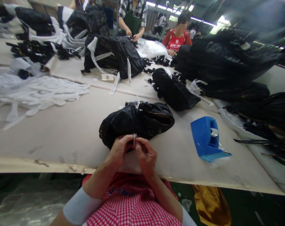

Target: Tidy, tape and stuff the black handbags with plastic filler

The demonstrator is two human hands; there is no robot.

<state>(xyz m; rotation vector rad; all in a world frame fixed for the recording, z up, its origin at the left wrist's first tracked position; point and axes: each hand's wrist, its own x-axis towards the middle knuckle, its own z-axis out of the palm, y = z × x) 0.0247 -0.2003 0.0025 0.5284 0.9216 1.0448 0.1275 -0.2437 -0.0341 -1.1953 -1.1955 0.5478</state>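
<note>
A black bag lies on the table right in front of me, its zipped opening gaping a little at the right end. At the bag's near edge my left hand and my right hand meet, fingertips pinched close together. Between them is a small whitish strip, too small to identify. The fingers of both hands are closed on it. Part of my left fingers is hidden against the bag's underside.
A blue tape dispenser stands to the right. Beyond are another black bag, a larger black bag and white strips at left. Black bags pile up at right. Two people work across the table.
</note>
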